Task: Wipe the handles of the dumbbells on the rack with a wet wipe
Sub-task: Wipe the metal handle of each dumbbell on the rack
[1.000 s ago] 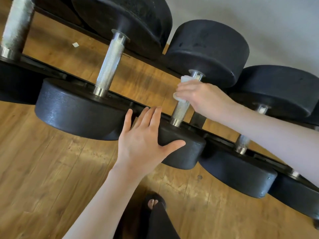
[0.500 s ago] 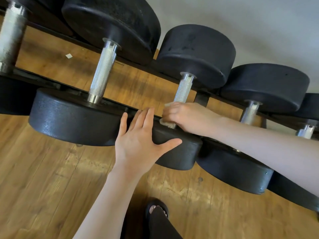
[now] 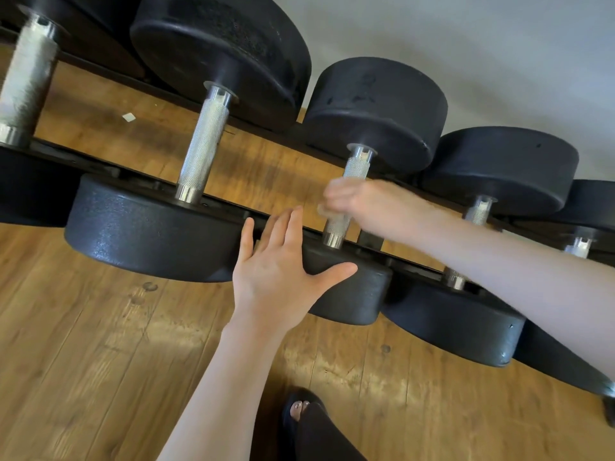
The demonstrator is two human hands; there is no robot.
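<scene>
A person wipes a dumbbell handle on a low rack above a wooden floor.

The right hand, blurred, is curled round the middle of the knurled steel handle of the third dumbbell from the left; a pale edge at its fingers is likely the wet wipe, though it is mostly hidden. The left hand lies flat with fingers spread on that dumbbell's near black head, apparently steadying it. The weights look heavy and rigid and should stay put on the rack; the soft, damp wipe probably drags on the rough knurling, so wrapping it round the bar between the collars seems the best hold.
</scene>
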